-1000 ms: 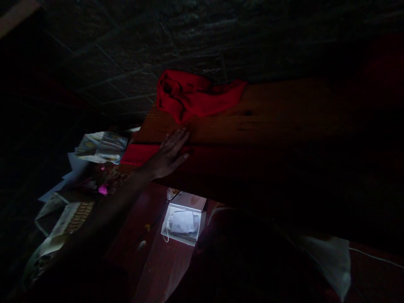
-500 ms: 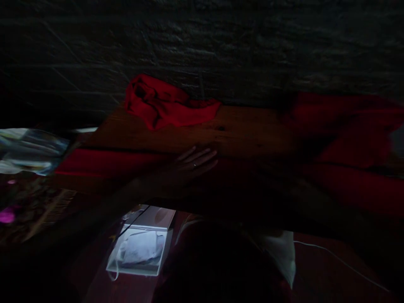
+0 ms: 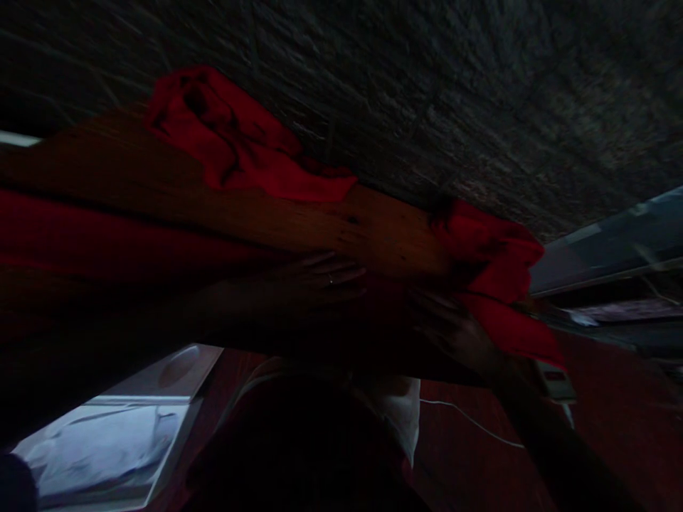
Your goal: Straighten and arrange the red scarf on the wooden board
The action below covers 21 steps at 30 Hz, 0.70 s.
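Observation:
A long strip of red cloth (image 3: 96, 238) runs along the near side of a wooden board or tabletop (image 3: 299, 224). My left hand (image 3: 328, 279) lies flat on the cloth near the middle, fingers stretched out, a ring on one finger. To its right, my right hand (image 3: 451, 323) rests on the same strip, its fingers extended and very dim. One crumpled red cloth (image 3: 250, 146) lies at the board's far edge on the left. Another bunched red cloth (image 3: 488, 245) sits beyond my right hand. Deep shadow hides much of the strip between and below my hands.
Behind the board rises a dark tiled wall (image 3: 341, 78). Below on the left stands an open white box (image 3: 176, 412) with a pale wrapped item inside. A small white device (image 3: 555, 380) with a cable is at the right, above a reddish floor (image 3: 613, 427).
The view has turned and tilted, bringing the right end of the board into sight. My right hand shows more clearly now. My left hand stays flat on the cloth.

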### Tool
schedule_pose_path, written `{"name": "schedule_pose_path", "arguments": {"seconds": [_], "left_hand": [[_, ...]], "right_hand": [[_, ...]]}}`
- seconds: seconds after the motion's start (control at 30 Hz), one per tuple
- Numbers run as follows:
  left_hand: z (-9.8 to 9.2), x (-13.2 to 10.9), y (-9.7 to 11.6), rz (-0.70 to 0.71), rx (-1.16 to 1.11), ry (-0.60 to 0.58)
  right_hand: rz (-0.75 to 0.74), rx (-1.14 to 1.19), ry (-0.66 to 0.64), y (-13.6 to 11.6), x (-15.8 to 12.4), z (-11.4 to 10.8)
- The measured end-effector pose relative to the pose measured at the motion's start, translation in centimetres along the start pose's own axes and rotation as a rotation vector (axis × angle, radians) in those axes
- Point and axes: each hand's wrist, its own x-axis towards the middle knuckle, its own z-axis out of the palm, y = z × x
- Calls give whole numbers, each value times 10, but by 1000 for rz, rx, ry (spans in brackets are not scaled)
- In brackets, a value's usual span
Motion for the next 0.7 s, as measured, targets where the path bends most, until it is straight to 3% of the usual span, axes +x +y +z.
{"name": "schedule_pose_path", "arguments": {"seconds": [0.23,0.37,0.47,0.57,0.7], "left_hand": [[-7,-3,5,-33,-35,-37],[-6,-3,6,-21,-26,39],[-7,-1,7,-22,3,12],[-4,-1,4,-46,10,-4],[4,-2,-2,-40,7,51]], "right_hand": [[-29,-141,33,1,-6,-7],[-54,-124,-12,-7,-6,-6],[-78,-148,-22,-12,-1,-5],[-85,-152,37,-12,2,-2],[35,-173,162,-8,-2,4]]}}
